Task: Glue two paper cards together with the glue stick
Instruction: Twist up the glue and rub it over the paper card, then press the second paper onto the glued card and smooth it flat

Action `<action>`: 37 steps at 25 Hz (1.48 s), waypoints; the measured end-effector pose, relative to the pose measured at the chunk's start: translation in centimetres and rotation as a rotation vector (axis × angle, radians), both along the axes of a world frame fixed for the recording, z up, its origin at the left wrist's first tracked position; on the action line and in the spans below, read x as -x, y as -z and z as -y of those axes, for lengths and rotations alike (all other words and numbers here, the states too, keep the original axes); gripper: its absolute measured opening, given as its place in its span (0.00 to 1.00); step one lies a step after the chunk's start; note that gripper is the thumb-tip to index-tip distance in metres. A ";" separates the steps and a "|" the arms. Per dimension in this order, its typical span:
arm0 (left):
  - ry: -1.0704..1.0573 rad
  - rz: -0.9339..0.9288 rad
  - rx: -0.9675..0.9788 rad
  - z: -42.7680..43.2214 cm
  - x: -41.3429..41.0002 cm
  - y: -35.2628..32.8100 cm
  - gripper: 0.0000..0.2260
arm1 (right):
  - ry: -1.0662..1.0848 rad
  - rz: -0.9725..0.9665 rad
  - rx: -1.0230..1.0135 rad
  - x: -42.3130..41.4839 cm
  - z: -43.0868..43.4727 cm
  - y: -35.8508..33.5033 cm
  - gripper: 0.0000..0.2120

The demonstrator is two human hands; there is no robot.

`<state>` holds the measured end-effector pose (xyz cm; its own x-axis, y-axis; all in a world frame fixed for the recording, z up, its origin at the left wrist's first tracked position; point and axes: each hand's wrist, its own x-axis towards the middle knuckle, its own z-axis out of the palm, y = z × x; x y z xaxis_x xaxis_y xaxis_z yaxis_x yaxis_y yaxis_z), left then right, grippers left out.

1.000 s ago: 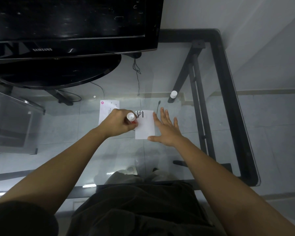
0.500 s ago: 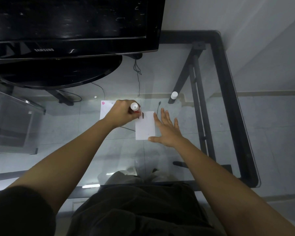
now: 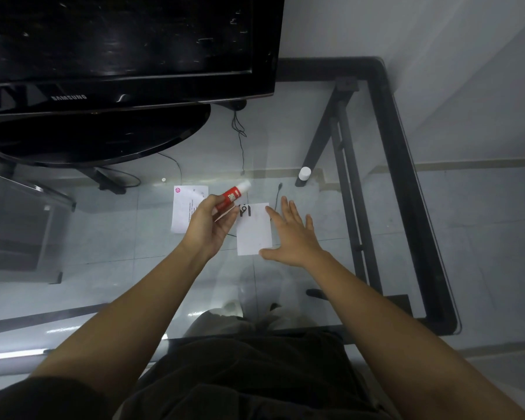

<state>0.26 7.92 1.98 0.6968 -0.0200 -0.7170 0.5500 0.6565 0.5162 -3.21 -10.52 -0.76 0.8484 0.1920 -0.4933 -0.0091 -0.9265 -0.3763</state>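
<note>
Glass table (image 3: 109,268) lay open near the front edge. TV base (image 3: 94,137) blocked the far left. White cap (image 3: 304,173) stood far right, apart from 2 cards (image 3: 253,234) (image 3: 184,212); the gap between them stayed passable.

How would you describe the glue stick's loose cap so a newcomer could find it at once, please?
Start at the glass table's black frame on the right. Beside its slanted leg stands the cap, beyond the right hand. It is the only small white cylinder standing alone.
</note>
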 end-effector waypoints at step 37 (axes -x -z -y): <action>1.056 0.711 -1.656 -10.3 1.6 1.7 0.18 | 0.535 0.209 -0.241 3.7 -5.1 -1.8 0.36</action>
